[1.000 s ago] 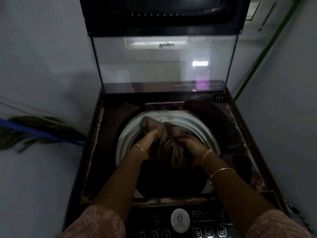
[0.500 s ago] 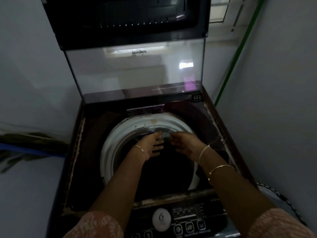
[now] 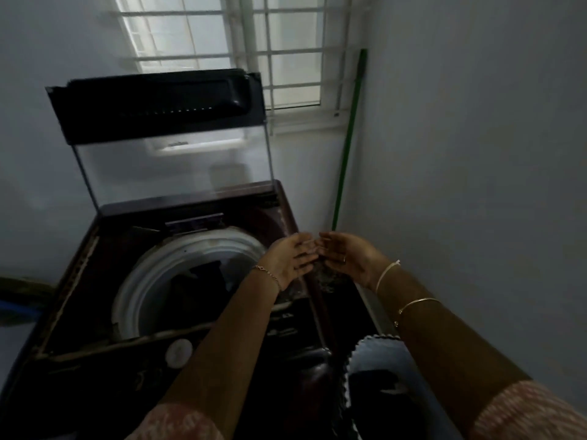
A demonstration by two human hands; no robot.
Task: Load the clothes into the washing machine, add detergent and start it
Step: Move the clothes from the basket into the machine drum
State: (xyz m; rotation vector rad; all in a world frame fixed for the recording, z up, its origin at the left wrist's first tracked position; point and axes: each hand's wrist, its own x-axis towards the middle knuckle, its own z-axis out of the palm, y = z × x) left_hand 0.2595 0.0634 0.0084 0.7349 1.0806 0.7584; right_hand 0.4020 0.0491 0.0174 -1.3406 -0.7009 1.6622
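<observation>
The top-loading washing machine (image 3: 82, 255) stands with its glass lid (image 3: 171, 160) raised. Inside the white drum rim (image 3: 178, 258) lie dark clothes (image 3: 203, 281). My left hand (image 3: 290, 257) and my right hand (image 3: 344, 255) hover side by side over the machine's right edge, palms facing each other, fingers apart, holding nothing. A laundry basket with a scalloped rim (image 3: 378, 350) sits low at the right, with dark clothing (image 3: 378, 382) inside. The control panel (image 3: 133, 373) with a round white sticker (image 3: 178, 353) runs along the near side.
A green pole (image 3: 347, 144) leans in the corner by the right wall. A barred window (image 3: 254, 52) is behind the machine. Something dark with a blue strip (image 3: 19, 308) lies to the left of the machine. Walls close in on both sides.
My hands let the brown garment drop into the drum, then came out and moved right, over the machine's right edge. The view swung up and to the right, bringing in the basket.
</observation>
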